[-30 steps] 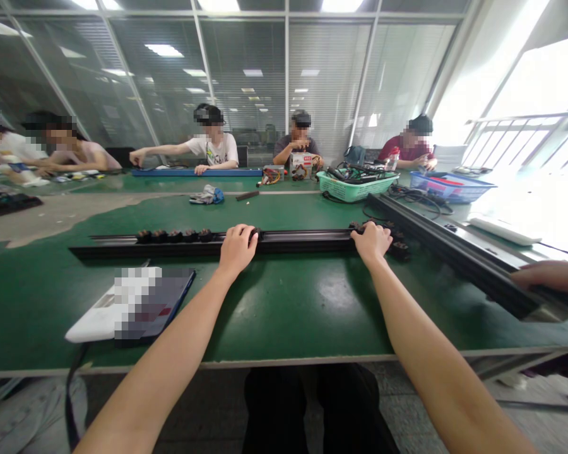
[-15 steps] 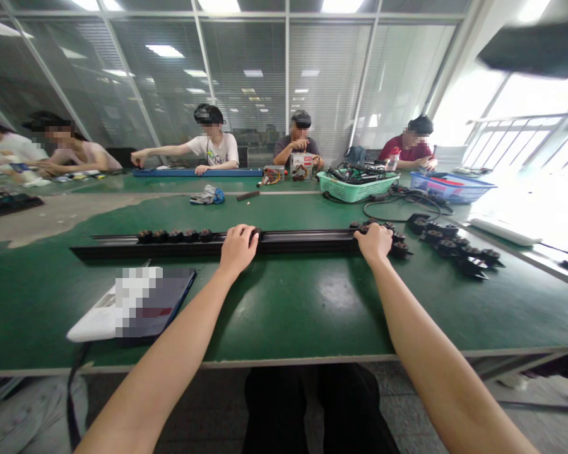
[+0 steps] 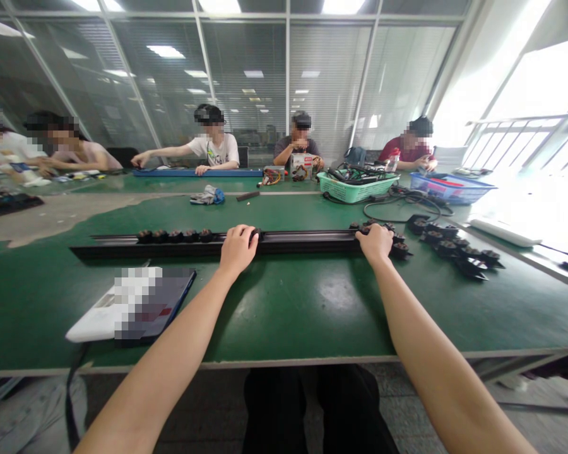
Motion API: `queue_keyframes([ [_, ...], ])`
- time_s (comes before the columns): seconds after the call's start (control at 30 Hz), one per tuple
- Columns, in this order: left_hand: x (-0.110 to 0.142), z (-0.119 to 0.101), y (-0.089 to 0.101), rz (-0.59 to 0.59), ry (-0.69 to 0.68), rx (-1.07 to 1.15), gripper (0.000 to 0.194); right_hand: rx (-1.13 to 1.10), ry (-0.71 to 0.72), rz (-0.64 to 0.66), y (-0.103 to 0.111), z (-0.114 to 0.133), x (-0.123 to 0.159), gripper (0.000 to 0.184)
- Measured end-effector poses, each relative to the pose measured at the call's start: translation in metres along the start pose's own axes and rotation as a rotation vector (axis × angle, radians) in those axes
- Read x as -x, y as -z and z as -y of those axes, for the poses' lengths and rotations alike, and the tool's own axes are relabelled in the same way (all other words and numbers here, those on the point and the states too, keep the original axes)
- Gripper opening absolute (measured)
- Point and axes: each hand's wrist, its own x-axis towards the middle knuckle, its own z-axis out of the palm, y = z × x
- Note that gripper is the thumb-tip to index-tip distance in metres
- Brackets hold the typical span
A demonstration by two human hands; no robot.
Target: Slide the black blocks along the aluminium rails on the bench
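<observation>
Though well apart, both hands [image 3: 238,249] in a grip on the black rail [image 3: 307,243]

There are 5 co-workers [image 3: 221,148], 2 baskets [image 3: 357,192] and 1 black rail [image 3: 307,244].

Hands, one pair: left hand [image 3: 238,249] and right hand [image 3: 375,243], both bare, slender (nails too small to make out). Forearms, two: left forearm [image 3: 170,353] and right forearm [image 3: 428,343], uncovered along the whole length in view, smooth, widening evenly toward the near side. Trousers [image 3: 275,410], one pair: black, plain, dull-surfaced, softly rounded, finer detail lost in shadow.
</observation>
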Motion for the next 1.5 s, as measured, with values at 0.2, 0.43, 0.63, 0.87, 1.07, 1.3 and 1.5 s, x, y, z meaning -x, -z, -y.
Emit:
queue_keyframes([
  [0.2, 0.0002, 0.0002, -0.0008, -0.004, 0.002, -0.007, 0.034, -0.021, 0.000, -0.005, -0.0026, -0.0041, -0.0034, 0.046],
  [0.43, -0.0001, 0.0006, -0.0010, 0.003, 0.008, -0.016, 0.033, -0.015, -0.040, -0.005, -0.0007, -0.0044, -0.0008, 0.047],
  [0.63, -0.0002, -0.0008, 0.0000, 0.020, 0.022, -0.013, 0.033, 0.002, -0.078, 0.009, 0.0021, -0.0034, 0.0007, 0.047],
  [0.87, -0.0003, -0.0007, -0.0006, 0.013, 0.019, -0.014, 0.034, -0.003, -0.108, 0.013, 0.0045, -0.0015, 0.0014, 0.047],
  [1.07, -0.0002, -0.0022, 0.0015, 0.029, 0.041, -0.004, 0.032, -0.008, -0.116, 0.005, 0.0029, -0.0030, 0.0003, 0.047],
  [1.3, -0.0006, -0.0002, -0.0010, 0.015, 0.022, -0.008, 0.033, 0.003, -0.119, 0.002, 0.0037, -0.0048, 0.0008, 0.047],
  [1.5, -0.0002, 0.0002, -0.0013, 0.011, 0.022, -0.010, 0.033, 0.021, -0.148, -0.002, 0.0060, -0.0046, 0.0019, 0.048],
])
